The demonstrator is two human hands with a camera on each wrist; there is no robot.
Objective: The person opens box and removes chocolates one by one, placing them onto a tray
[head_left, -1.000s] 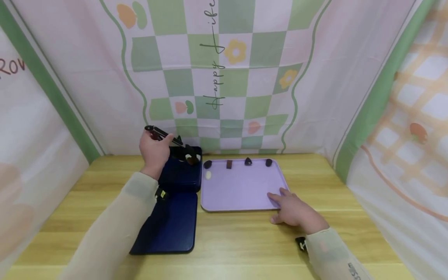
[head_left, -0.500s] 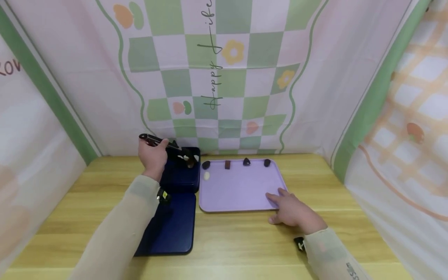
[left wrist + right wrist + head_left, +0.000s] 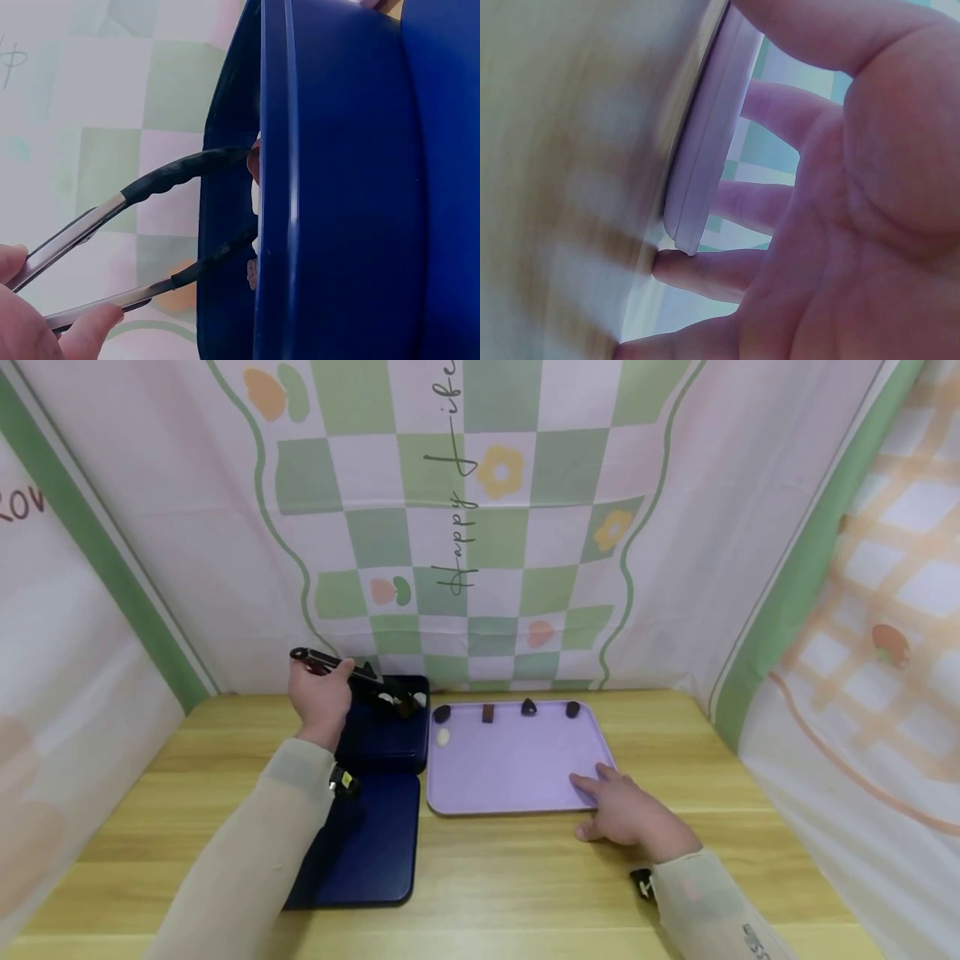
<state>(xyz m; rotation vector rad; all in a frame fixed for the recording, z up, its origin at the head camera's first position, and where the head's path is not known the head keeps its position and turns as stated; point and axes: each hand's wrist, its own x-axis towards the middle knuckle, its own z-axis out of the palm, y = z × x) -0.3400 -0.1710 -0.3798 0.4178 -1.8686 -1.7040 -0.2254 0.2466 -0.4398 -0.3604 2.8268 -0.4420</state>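
My left hand (image 3: 321, 700) holds a pair of black-and-silver tongs (image 3: 348, 670) over the dark blue box (image 3: 386, 747). In the left wrist view the tongs (image 3: 165, 178) have their arms spread, with dark tips reaching inside the box (image 3: 345, 180). White and brown pieces (image 3: 253, 161) show there beside the tips, partly hidden by the rim; whether any is gripped I cannot tell. My right hand (image 3: 630, 814) rests with spread fingers at the near right corner of a lilac tray (image 3: 517, 777). Its fingers (image 3: 754, 196) lie against the tray's edge (image 3: 705, 161).
Along the tray's far edge sit a dark oval piece (image 3: 442, 714), a brown rectangular one (image 3: 488, 713), a dark triangular one (image 3: 528, 707) and a dark rounded one (image 3: 572, 709). A white oval piece (image 3: 443, 737) lies nearer. A blue lid (image 3: 375, 852) lies before the box.
My left hand has moved slightly left and down, and the tongs have sunk lower into the box. My right hand stays at the tray's corner.
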